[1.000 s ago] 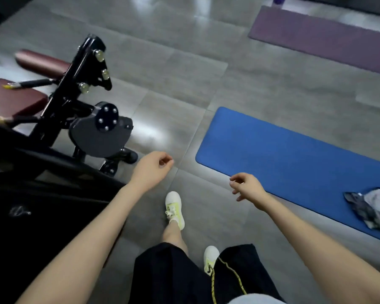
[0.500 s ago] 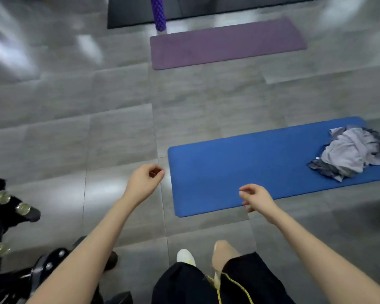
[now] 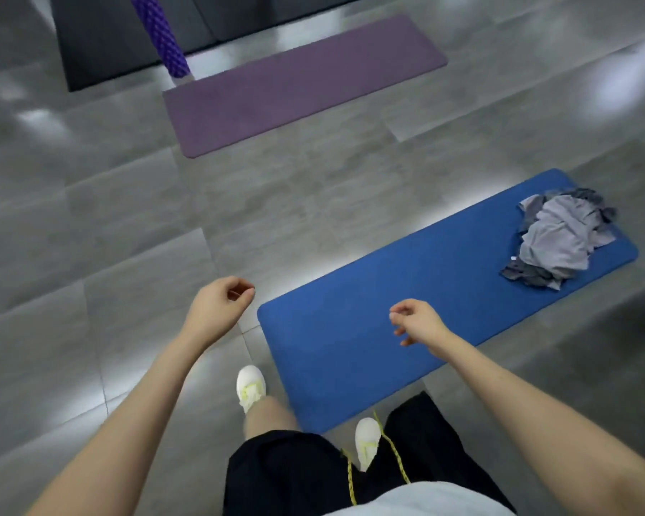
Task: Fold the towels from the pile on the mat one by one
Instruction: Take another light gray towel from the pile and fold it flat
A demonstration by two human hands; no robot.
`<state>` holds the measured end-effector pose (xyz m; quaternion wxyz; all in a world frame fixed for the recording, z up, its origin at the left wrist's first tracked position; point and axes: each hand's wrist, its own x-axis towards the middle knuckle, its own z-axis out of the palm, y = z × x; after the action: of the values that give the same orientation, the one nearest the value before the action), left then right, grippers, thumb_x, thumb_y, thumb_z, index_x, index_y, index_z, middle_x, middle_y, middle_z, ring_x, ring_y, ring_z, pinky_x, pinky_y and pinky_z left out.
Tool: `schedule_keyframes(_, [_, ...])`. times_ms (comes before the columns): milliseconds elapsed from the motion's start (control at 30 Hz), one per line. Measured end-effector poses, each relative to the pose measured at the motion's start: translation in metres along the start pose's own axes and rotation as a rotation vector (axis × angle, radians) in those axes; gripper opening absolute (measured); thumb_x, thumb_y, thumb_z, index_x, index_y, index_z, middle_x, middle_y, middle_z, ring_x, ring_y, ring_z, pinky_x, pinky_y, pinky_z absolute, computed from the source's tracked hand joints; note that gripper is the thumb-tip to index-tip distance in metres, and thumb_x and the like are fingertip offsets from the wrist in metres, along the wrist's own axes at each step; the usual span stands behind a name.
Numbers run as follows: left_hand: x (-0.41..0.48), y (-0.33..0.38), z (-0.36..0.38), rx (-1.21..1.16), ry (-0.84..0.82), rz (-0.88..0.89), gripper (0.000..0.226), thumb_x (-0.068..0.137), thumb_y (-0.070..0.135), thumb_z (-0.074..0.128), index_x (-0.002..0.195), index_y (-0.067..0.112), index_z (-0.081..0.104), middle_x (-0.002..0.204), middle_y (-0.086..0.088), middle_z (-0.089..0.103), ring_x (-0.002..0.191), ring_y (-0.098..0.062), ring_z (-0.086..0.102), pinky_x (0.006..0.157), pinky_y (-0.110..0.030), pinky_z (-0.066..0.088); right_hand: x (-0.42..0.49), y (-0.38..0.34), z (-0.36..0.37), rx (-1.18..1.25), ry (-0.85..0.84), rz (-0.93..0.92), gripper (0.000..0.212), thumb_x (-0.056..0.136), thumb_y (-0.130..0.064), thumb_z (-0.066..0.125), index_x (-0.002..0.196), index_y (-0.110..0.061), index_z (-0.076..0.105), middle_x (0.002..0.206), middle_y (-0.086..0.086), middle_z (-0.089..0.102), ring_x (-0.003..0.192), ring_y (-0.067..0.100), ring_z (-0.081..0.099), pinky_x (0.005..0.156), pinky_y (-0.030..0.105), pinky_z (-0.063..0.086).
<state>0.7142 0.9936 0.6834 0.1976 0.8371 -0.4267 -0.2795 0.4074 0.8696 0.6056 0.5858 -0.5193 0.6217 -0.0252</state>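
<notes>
You stand on the grey tiled floor (image 3: 90, 236) at the near end of the blue exercise mat (image 3: 350, 351).

Left hand (image 3: 218, 310): raised over the floor just left of the mat's near corner. Fingers loosely curled, thumb tip near the index finger, nothing held.

Right hand (image 3: 419, 322): raised over the near part of the blue mat. Fingers loosely curled and slack, nothing held.

Pile of towels (image 3: 559, 240): crumpled heap on the far right end of the blue mat, well apart from both hands. Light grey cloth lies on top and darker grey cloth shows at the edges. How many towels there are cannot be told.

Left sneaker (image 3: 251, 387), white with yellow laces, is on the floor beside the mat's near corner. Right sneaker (image 3: 366, 441) is just beside the mat's near edge, partly hidden by the black shorts (image 3: 295, 474).

Farther off, a purple mat (image 3: 295, 87) lies flat on the floor, with a purple ridged foam roller (image 3: 162, 35) at its far left corner.
</notes>
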Motion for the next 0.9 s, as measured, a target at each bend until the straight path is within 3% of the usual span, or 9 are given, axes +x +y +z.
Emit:
schedule_keyframes(200, [0.152, -0.004, -0.057, 0.104, -0.109, 0.164, 0.016, 0.089, 0.02, 0.06, 0.096, 0.011, 0.07, 0.094, -0.003, 0.068, 0.085, -0.017, 0.06, 0.076, -0.026, 0.043, 0.074, -0.075, 0.02, 0.14, 0.181, 0.058, 0.013, 0.093, -0.013, 0.055, 0.104, -0.008, 0.057, 0.098, 0.007, 0.057, 0.074, 0.019, 0.058, 0.053, 0.029, 0.05])
schedule_keyframes(433, [0.321, 0.052, -0.101, 0.226, -0.293, 0.448, 0.017, 0.089, 0.021, 0.06, 0.095, 0.009, 0.069, 0.095, -0.006, 0.07, 0.089, -0.021, 0.063, 0.075, -0.025, 0.042, 0.121, -0.151, 0.04, 0.398, 0.462, 0.133, 0.015, 0.091, -0.014, 0.056, 0.106, -0.009, 0.057, 0.102, 0.007, 0.058, 0.074, 0.019, 0.06, 0.052, 0.028, 0.05])
schedule_keyframes(733, [0.486, 0.167, -0.061, 0.154, -0.485, 0.671, 0.014, 0.088, 0.021, 0.062, 0.091, 0.01, 0.07, 0.09, -0.005, 0.07, 0.084, -0.017, 0.063, 0.077, -0.024, 0.045, 0.211, -0.187, -0.007, 0.566, 0.672, 0.27, 0.01, 0.092, -0.015, 0.058, 0.1, -0.01, 0.059, 0.097, 0.007, 0.059, 0.068, 0.018, 0.06, 0.044, 0.025, 0.05])
schedule_keyframes(900, [0.579, 0.249, -0.039, 0.144, -0.534, 0.716, 0.012, 0.088, 0.02, 0.062, 0.09, 0.011, 0.07, 0.088, 0.0, 0.069, 0.084, -0.015, 0.063, 0.08, -0.026, 0.048, 0.295, -0.219, -0.066, 0.652, 0.679, 0.361, 0.006, 0.092, -0.015, 0.056, 0.093, -0.009, 0.058, 0.089, 0.01, 0.059, 0.067, 0.018, 0.057, 0.053, 0.029, 0.05])
